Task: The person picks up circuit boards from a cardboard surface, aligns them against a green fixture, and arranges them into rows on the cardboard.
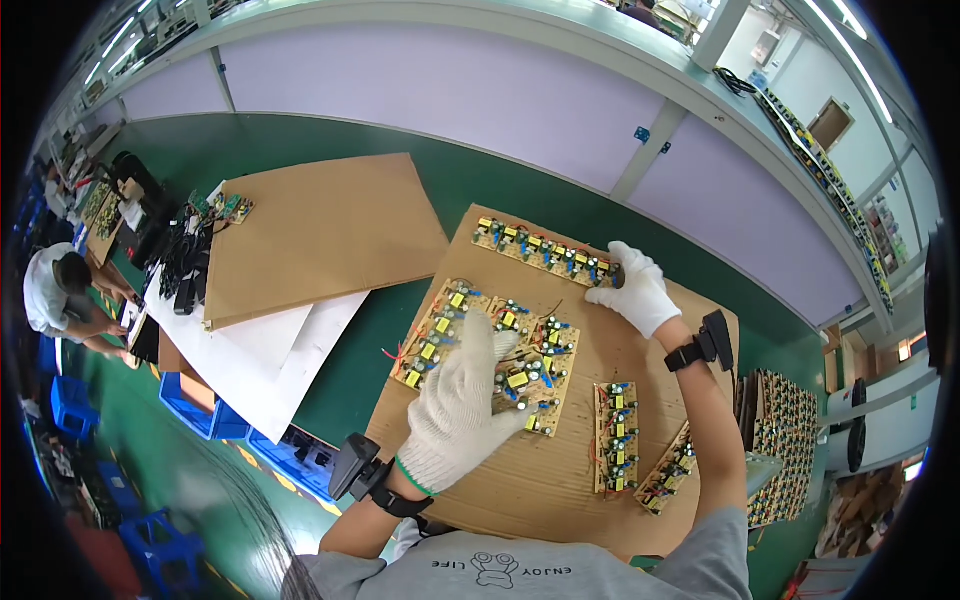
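Observation:
My right hand [640, 291], in a white glove, pinches the right end of a long circuit board strip [540, 250] near the far edge of a cardboard sheet [520, 500]. My left hand [460, 405], in a knitted glove with a green cuff, rests over several circuit board strips [432, 335] set side by side. Its fingers are stretched across them and the thumb is apart, touching near the right-hand strips. These boards carry yellow blocks, capacitors and blue parts. To the right, one upright circuit board strip [616, 438] and a tilted circuit board strip [668, 470] lie apart.
Another cardboard sheet [320, 240] lies left, with small green boards [235, 208] and black cables [180, 250] beside it. A stack of circuit board panels [785, 440] stands at right. A person [70, 290] works at far left, near blue bins [200, 408]. A lilac partition [430, 90] closes the back.

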